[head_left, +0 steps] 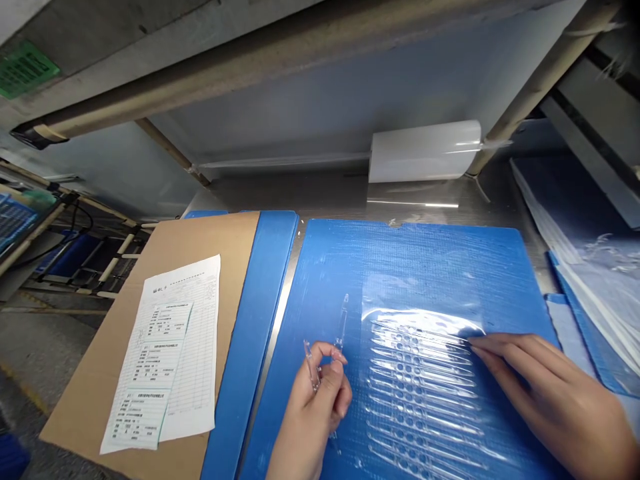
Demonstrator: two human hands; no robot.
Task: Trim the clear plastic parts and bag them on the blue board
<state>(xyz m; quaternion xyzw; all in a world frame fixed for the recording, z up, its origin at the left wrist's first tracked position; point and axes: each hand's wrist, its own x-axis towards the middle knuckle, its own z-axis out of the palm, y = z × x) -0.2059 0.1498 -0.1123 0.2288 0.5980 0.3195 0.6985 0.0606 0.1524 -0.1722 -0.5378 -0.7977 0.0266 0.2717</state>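
Note:
My left hand is closed around a few slender clear plastic pieces, and one pointed piece sticks up past its fingers. Right of it, a row of long clear plastic pieces with pointed ends and round holes near the middle lies side by side with clear film. Whether the film runs under or over them is hard to tell. At the far right end of the row, my right hand has its thumb and fingertips pressed together by the film's edge; what they pinch is hidden. A blue board lies beneath everything.
A roll of clear film stands at the back of the metal bench. On the left, a printed sheet with several labels rests on brown cardboard. Plastic-covered blue boards are at the right. A pipe crosses overhead.

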